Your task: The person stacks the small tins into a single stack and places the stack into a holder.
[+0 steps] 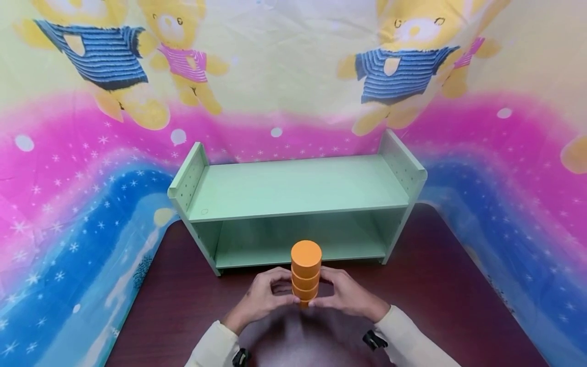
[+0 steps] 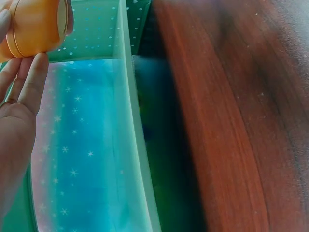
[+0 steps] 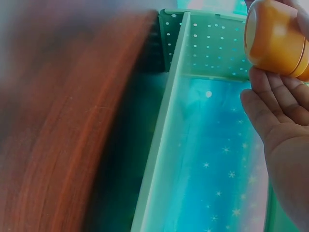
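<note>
An orange stack of round, jar-like pieces [image 1: 306,255] stands upright in front of the green shelf [image 1: 302,188], held between both hands. My left hand [image 1: 266,295] grips its left side low down, thumb in front and fingers farther back. From the other side my right hand [image 1: 346,294] holds it in the same way. In the left wrist view the orange piece [image 2: 38,24] shows a seam and a pale end, with fingertips touching it. The right wrist view shows the orange piece [image 3: 277,38] against the fingers. Whether the stack touches the table cannot be seen.
The green shelf has an upper board, a lower board [image 1: 300,250] and raised perforated side panels [image 1: 403,158]. It stands on a dark red wooden table [image 1: 440,285]. A curtain printed with bears [image 1: 275,66] hangs behind and along both sides.
</note>
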Action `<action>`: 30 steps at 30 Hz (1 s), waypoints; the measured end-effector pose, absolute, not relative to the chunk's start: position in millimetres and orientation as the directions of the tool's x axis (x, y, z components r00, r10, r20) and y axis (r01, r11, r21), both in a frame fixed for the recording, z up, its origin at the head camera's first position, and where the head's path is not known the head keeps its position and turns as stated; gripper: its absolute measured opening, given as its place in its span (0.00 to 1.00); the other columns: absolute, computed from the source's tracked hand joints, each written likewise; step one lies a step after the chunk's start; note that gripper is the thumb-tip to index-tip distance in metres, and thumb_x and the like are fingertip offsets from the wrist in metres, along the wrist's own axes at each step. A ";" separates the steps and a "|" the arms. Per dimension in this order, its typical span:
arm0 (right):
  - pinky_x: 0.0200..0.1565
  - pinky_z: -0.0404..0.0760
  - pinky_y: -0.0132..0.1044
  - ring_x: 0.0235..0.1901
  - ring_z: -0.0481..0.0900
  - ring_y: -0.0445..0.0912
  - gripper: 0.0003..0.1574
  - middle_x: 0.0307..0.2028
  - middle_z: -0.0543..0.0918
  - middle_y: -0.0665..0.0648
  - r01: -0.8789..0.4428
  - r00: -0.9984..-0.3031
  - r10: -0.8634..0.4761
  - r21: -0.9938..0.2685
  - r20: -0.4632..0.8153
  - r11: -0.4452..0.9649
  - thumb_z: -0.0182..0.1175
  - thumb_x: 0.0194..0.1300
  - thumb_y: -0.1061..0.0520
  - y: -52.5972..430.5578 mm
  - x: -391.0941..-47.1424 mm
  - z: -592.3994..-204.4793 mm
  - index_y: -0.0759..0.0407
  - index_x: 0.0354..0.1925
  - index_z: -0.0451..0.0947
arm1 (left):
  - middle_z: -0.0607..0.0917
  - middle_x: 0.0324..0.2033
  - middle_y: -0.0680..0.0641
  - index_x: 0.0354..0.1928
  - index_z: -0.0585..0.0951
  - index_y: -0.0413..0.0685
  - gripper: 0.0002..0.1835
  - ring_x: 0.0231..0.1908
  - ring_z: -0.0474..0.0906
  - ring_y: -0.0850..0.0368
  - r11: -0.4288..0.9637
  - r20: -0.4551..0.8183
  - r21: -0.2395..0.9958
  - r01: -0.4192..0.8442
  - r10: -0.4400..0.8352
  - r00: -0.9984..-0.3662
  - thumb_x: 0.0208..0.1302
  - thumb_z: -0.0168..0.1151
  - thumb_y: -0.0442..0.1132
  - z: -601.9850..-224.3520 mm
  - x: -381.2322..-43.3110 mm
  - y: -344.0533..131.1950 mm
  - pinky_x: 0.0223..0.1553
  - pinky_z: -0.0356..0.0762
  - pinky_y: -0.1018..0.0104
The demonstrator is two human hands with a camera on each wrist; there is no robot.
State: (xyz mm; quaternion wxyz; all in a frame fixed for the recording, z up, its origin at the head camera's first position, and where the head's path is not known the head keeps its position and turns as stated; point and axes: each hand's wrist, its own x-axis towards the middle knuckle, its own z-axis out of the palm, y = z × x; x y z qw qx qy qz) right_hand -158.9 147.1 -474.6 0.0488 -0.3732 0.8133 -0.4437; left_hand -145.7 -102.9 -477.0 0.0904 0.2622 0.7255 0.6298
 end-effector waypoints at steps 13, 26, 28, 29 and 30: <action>0.63 0.76 0.51 0.59 0.77 0.44 0.40 0.58 0.80 0.46 -0.524 -0.746 -0.633 -0.769 0.206 0.367 0.73 0.58 0.41 146.3 -165.4 -458.0 0.53 0.64 0.74 | 0.82 0.49 0.46 0.53 0.83 0.41 0.22 0.50 0.83 0.54 0.090 0.198 0.957 0.277 0.498 -0.844 0.57 0.76 0.35 -461.8 -151.2 -103.9 0.52 0.83 0.62; 0.64 0.74 0.55 0.59 0.77 0.46 0.41 0.58 0.80 0.48 -0.531 -0.752 -0.621 -0.762 0.222 0.371 0.73 0.59 0.42 146.3 -170.8 -449.8 0.54 0.65 0.73 | 0.82 0.49 0.46 0.55 0.82 0.42 0.22 0.49 0.83 0.54 0.112 0.216 0.943 0.312 0.505 -0.835 0.58 0.75 0.36 -453.4 -157.6 -104.6 0.52 0.84 0.61; 0.62 0.77 0.52 0.57 0.78 0.45 0.40 0.58 0.81 0.48 -0.517 -0.756 -0.618 -0.776 0.216 0.362 0.73 0.59 0.43 146.3 -171.2 -448.4 0.54 0.65 0.73 | 0.81 0.48 0.46 0.55 0.82 0.41 0.22 0.49 0.83 0.54 0.115 0.220 0.941 0.318 0.508 -0.833 0.58 0.75 0.36 -451.9 -159.0 -104.4 0.52 0.84 0.61; 0.61 0.78 0.50 0.56 0.79 0.45 0.40 0.57 0.81 0.49 -0.504 -0.757 -0.618 -0.789 0.210 0.350 0.73 0.59 0.44 146.4 -171.4 -447.5 0.55 0.65 0.73 | 0.81 0.49 0.45 0.55 0.82 0.41 0.22 0.49 0.83 0.54 0.116 0.221 0.940 0.321 0.509 -0.832 0.58 0.75 0.36 -451.1 -159.8 -104.2 0.52 0.84 0.62; 0.59 0.80 0.47 0.54 0.80 0.44 0.39 0.56 0.81 0.49 -0.487 -0.760 -0.619 -0.805 0.200 0.338 0.73 0.59 0.45 146.4 -171.8 -446.6 0.55 0.64 0.73 | 0.81 0.49 0.45 0.55 0.82 0.40 0.22 0.49 0.83 0.53 0.113 0.225 0.939 0.325 0.512 -0.829 0.59 0.75 0.36 -450.2 -160.5 -104.0 0.52 0.84 0.62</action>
